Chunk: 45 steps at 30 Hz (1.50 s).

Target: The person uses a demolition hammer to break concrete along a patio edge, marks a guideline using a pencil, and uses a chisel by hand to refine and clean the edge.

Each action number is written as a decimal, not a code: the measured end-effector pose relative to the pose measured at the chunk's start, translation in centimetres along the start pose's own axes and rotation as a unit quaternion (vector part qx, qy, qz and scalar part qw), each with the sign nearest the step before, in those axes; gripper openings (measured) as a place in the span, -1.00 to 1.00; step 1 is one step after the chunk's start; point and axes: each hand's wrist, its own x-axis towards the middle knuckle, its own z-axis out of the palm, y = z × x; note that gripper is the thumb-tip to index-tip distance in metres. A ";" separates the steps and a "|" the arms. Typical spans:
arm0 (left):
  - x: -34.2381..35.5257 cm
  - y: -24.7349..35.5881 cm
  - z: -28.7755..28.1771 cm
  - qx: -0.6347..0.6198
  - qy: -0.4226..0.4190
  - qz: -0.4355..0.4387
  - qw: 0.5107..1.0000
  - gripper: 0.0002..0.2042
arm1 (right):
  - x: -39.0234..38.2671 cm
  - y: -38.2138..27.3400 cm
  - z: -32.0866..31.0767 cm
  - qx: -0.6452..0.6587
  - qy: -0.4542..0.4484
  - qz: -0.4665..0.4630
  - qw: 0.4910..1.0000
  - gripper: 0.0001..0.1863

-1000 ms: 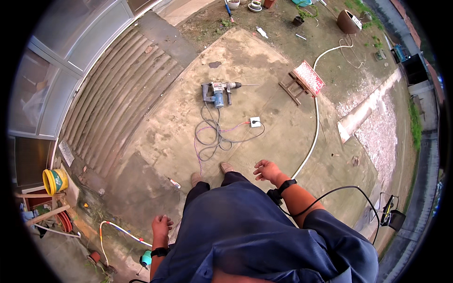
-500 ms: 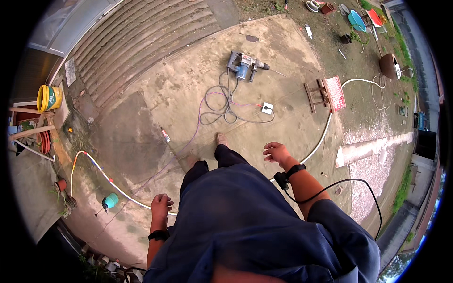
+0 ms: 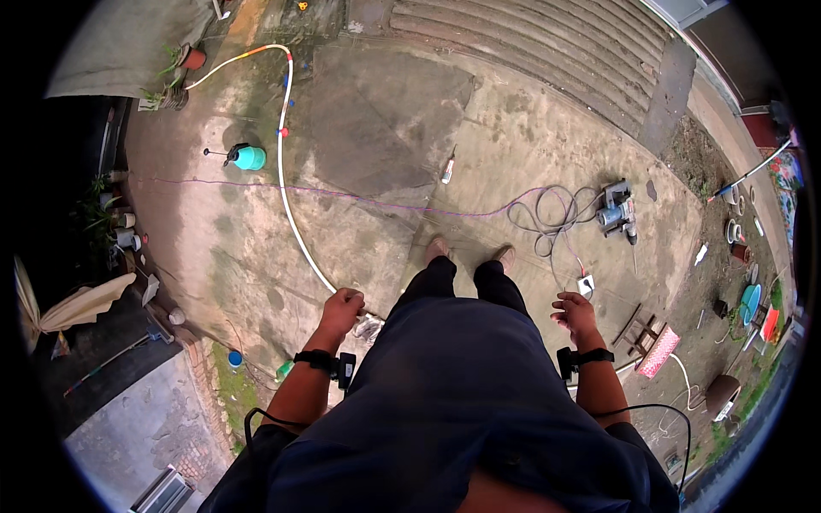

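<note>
My left hand [image 3: 342, 312] hangs in the air to the left of my body, fingers loosely curled and holding nothing I can see. Below it on the ground runs a white hose [image 3: 295, 214], passing out of sight behind the hand. A pale, crumpled-looking thing [image 3: 369, 327] lies beside that hand. My right hand [image 3: 575, 315] hovers on the other side, fingers bent and apart, with nothing in it. Nearest to it on the concrete is a white socket block [image 3: 586, 285] with a plug in it. A blue-grey rotary hammer drill [image 3: 614, 212] lies farther off, its grey cable [image 3: 547, 224] coiled alongside.
A teal pump sprayer [image 3: 250, 157] stands at the left. A slim white-and-orange object [image 3: 448, 168] lies ahead of my feet. A thin purple cord [image 3: 376, 201] crosses the concrete. At the right is a small stool-like wooden frame with a red-and-white top [image 3: 657, 350]; steps [image 3: 547, 47] rise behind.
My view and body have turned to the left, so the drill and cable now appear farther right and the sprayer higher up. Both hands remain empty.
</note>
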 end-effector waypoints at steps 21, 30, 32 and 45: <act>6.3 -0.5 -2.0 0.129 -0.046 0.123 0.983 -0.82 | 0.6 -6.5 5.1 -0.093 -0.052 -0.141 0.984 -0.76; 15.7 5.6 1.7 0.522 -0.104 0.456 0.713 -0.92 | 0.9 2.7 -5.3 0.091 0.052 -0.090 0.990 -0.80; 18.4 5.9 2.2 0.592 -0.093 0.587 0.545 -0.93 | 0.8 4.1 -7.3 0.118 0.069 -0.077 0.988 -0.79; 21.4 9.1 6.9 0.616 -0.078 0.648 0.440 -0.90 | 0.7 9.0 -13.9 0.229 0.105 -0.027 0.967 -0.76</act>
